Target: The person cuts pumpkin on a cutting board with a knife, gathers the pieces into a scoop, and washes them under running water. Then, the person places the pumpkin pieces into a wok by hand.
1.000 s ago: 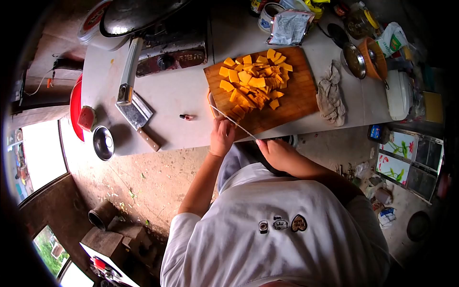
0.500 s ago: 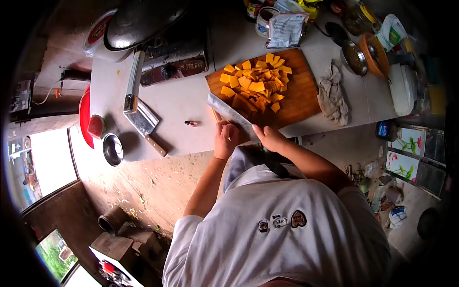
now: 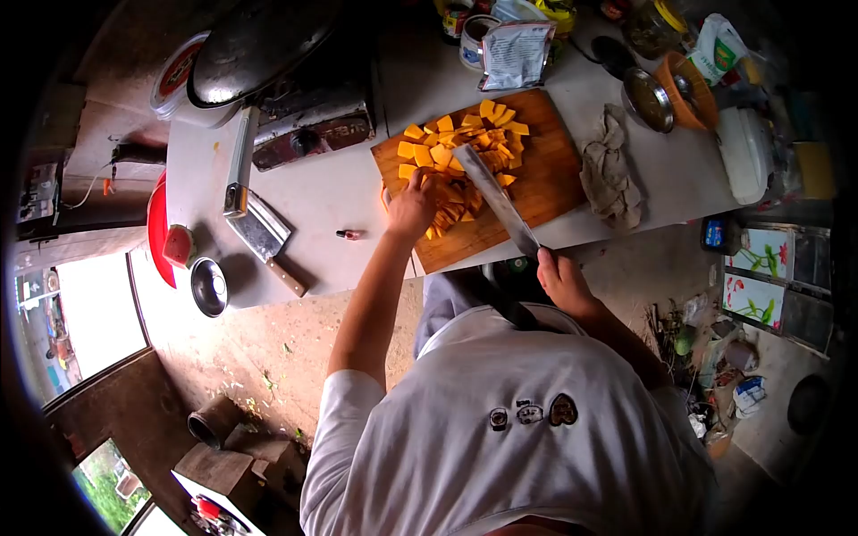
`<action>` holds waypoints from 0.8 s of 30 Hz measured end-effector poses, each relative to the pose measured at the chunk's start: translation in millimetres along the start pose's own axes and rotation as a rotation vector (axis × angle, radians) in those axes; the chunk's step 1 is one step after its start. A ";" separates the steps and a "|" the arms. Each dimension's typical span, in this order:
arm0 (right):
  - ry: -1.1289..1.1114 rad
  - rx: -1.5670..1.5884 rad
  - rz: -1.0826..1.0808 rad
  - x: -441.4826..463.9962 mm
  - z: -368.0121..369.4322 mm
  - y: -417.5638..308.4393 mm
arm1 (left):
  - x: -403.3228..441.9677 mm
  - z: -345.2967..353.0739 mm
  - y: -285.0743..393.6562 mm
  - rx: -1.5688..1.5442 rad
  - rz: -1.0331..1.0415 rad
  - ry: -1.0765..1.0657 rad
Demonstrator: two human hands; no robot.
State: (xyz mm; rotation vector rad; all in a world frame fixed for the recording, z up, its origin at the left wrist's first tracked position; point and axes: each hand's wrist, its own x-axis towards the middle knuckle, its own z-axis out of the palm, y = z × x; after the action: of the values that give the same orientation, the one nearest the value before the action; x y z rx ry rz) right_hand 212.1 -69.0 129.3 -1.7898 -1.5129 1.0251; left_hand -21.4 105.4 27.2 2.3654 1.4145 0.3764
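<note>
My right hand is wrapped round the handle of a large kitchen knife. Its long blade lies aslant above the wooden cutting board, with the tip over the cut pumpkin pieces. Many orange chunks and thin slices are heaped on the board's left half. At the board's left edge, my left hand has its fingers curled on pumpkin at the near side of the heap. Some orange shows on both sides of this hand; its fingertips are partly hidden.
A cleaver lies left on the table, near a metal bowl and a small dark-red item. Behind stands a stove with a wok. A crumpled cloth and a pan are at the right.
The knife has swung right and away from the board's near left corner, now over the board. My left hand has moved up from the board's near edge onto the pumpkin.
</note>
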 end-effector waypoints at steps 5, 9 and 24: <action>-0.087 0.023 0.150 -24.7 -13.5 13.5 | 21.5 -14.9 3.3 0.080 0.180 -0.205; -0.232 -0.098 0.112 -26.1 -22.5 6.5 | 28.9 -22.1 0.0 0.047 0.211 -0.295; -0.318 -0.210 -0.122 24.0 37.2 18.6 | 18.3 -76.3 -37.8 -0.433 -0.256 0.104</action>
State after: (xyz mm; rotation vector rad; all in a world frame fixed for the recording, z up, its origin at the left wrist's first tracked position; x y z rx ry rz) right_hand 192.4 -50.9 89.5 -1.7042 -1.9624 1.1678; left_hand -73.4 150.7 80.3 1.8210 1.4824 0.6658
